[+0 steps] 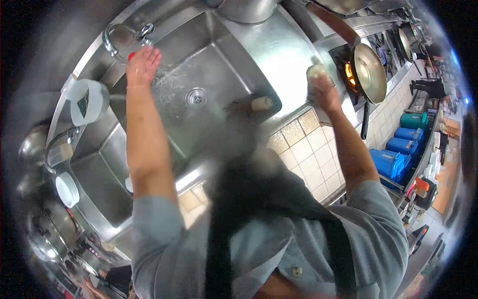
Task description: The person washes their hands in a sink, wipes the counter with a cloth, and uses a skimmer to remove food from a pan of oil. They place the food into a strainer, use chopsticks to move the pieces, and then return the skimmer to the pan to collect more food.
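Overhead, the left hand [143,64] is spread flat and empty above the steel sink [234,74], just below the curved tap [119,37] with its red knob, and splashes of water show on the basin floor near the drain [196,97]. Meanwhile the right hand [323,89] is closed around a pale cloth [317,72], pressing it on the steel worktop [294,45] at the edge of the stove. Just beside it a wok [371,72] sits tilted over a lit burner, with orange flame [350,74] showing at its near rim. That closeness is the main risk, as I judge it: the cloth or the knuckles could drift into the flame or touch the hot wok and scorch. Wet fingers on smooth steel could also slip, and water flicked toward the burner might spit. A short wooden handle [259,103] lies on the sink's front ledge, where an elbow could knock it into the basin. Blue bins [398,154] stand well apart on the floor to the right.
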The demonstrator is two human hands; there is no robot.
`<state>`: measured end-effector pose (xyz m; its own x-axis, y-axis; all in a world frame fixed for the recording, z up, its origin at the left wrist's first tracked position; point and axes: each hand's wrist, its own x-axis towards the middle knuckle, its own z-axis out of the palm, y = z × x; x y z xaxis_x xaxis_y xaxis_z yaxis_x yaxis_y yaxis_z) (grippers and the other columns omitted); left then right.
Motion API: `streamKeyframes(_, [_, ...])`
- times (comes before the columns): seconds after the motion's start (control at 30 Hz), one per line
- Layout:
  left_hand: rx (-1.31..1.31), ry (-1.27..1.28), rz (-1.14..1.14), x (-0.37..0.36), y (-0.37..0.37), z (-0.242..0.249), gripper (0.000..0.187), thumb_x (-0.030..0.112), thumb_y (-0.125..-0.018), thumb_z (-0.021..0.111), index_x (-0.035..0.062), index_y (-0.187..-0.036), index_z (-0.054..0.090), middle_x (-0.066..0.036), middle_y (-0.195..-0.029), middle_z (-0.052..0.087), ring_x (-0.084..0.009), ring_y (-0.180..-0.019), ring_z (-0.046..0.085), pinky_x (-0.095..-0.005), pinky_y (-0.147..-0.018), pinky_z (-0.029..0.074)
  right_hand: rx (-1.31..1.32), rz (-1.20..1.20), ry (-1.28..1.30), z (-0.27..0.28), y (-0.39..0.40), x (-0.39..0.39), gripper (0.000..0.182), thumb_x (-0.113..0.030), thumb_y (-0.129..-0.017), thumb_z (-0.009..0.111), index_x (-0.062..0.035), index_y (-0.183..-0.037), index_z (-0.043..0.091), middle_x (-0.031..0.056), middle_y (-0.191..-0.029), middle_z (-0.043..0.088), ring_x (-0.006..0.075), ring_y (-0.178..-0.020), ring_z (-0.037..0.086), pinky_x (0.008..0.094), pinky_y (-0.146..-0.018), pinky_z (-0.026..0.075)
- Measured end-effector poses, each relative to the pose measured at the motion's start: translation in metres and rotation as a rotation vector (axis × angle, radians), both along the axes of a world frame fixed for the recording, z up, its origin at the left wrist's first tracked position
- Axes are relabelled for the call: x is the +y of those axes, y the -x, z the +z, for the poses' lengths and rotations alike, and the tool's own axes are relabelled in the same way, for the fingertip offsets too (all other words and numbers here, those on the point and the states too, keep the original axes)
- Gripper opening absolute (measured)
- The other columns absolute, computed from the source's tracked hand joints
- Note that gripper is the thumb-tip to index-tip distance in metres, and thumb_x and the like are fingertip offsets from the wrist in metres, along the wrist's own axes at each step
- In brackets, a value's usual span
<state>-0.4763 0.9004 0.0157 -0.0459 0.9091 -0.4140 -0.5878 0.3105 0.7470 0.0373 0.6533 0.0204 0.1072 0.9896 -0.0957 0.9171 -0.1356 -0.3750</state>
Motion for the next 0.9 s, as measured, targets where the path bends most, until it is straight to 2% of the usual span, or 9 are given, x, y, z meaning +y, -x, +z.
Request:
streamKeyframes(0.03, [-0.004,-0.016,-0.039,0.007,0.000,-0.001,0.035,0.013,-0.091,0.049,0.0007,-0.123,0.043,-0.016,-0.124,0.046,-0.0370,-0.107,0.051,-0.0492,-0.092,0.044,-0.022,0.065,-0.241,-0.016,-0.017,-0.006,0.043,-0.019,-0.083,0.056,-0.0141,-0.125,0.049,0.0155,-0.115,0.059,0.0344,-0.105,0.056,0.0389,-0.089,0.044])
streamKeyframes(0.13, [0.111,-0.022,-0.075,0.020,-0.012,0.015,0.044,0.017,-0.094,0.042,0.0037,-0.134,0.033,-0.016,-0.136,0.036,-0.0391,-0.116,0.045,-0.0496,-0.097,0.040,-0.162,0.142,-0.257,-0.024,-0.006,-0.011,0.046,-0.017,-0.083,0.054,-0.0090,-0.128,0.045,0.0236,-0.125,0.049,0.0409,-0.115,0.047,0.0428,-0.098,0.036])
streamKeyframes(0.23, [-0.024,-0.031,-0.108,0.037,-0.019,0.016,0.051,0.018,-0.095,0.038,0.0072,-0.142,0.020,-0.016,-0.142,0.028,-0.0398,-0.121,0.039,-0.0502,-0.100,0.036,-0.309,0.086,-0.206,-0.026,0.022,-0.018,0.053,-0.022,-0.085,0.054,-0.0047,-0.133,0.038,0.0308,-0.136,0.033,0.0477,-0.124,0.032,0.0483,-0.104,0.025])
streamKeyframes(0.3, [-0.156,0.002,-0.040,0.044,-0.028,0.020,0.051,0.024,-0.094,0.033,0.0087,-0.141,0.021,-0.017,-0.147,0.020,-0.0399,-0.133,0.022,-0.0513,-0.109,0.021,-0.246,0.060,-0.182,-0.015,0.030,-0.016,0.060,-0.031,-0.087,0.053,-0.0045,-0.137,0.032,0.0323,-0.141,0.019,0.0509,-0.128,0.022,0.0535,-0.105,0.018])
streamKeyframes(0.4, [-0.274,0.080,0.032,0.067,-0.025,-0.004,0.051,0.020,-0.096,0.035,0.0096,-0.143,0.015,-0.015,-0.143,0.026,-0.0406,-0.124,0.034,-0.0516,-0.102,0.033,-0.276,0.057,-0.165,-0.018,0.030,-0.015,0.066,-0.042,-0.088,0.050,-0.0062,-0.139,0.028,0.0313,-0.141,0.020,0.0500,-0.129,0.022,0.0547,-0.105,0.017])
streamKeyframes(0.53, [-0.205,0.007,0.002,0.067,-0.037,-0.008,0.052,0.023,-0.096,0.037,0.0115,-0.143,0.017,-0.014,-0.142,0.028,-0.0389,-0.122,0.038,-0.0505,-0.101,0.035,-0.278,0.033,-0.113,-0.019,0.029,-0.015,0.068,-0.045,-0.088,0.049,-0.0110,-0.142,0.024,0.0300,-0.144,0.016,0.0508,-0.131,0.016,0.0555,-0.106,0.014])
streamKeyframes(0.63, [-0.574,-0.025,0.178,0.077,-0.037,-0.017,0.051,0.028,-0.097,0.038,0.0110,-0.141,0.020,-0.014,-0.137,0.036,-0.0364,-0.117,0.043,-0.0482,-0.097,0.038,-0.258,0.026,-0.072,-0.021,0.025,-0.015,0.074,-0.052,-0.086,0.048,-0.0129,-0.143,0.022,0.0300,-0.145,0.012,0.0525,-0.131,0.014,0.0570,-0.106,0.012])
streamKeyframes(0.7, [-0.143,0.033,0.012,0.090,-0.030,-0.033,0.053,0.035,-0.096,0.038,0.0097,-0.139,0.022,-0.013,-0.133,0.041,-0.0352,-0.114,0.047,-0.0486,-0.095,0.039,-0.252,0.020,-0.048,-0.024,0.022,-0.014,0.079,-0.058,-0.084,0.048,-0.0135,-0.143,0.021,0.0304,-0.145,0.009,0.0539,-0.130,0.014,0.0583,-0.106,0.012])
streamKeyframes(0.9, [-0.110,0.264,0.130,0.088,-0.050,0.003,0.058,0.047,-0.094,0.036,0.0034,-0.132,0.029,-0.010,-0.132,0.043,-0.0320,-0.113,0.049,-0.0477,-0.094,0.039,-0.289,0.027,-0.072,-0.032,0.019,-0.013,0.081,-0.060,-0.082,0.047,-0.0140,-0.144,0.020,0.0309,-0.145,0.010,0.0522,-0.132,0.011,0.0580,-0.106,0.011])
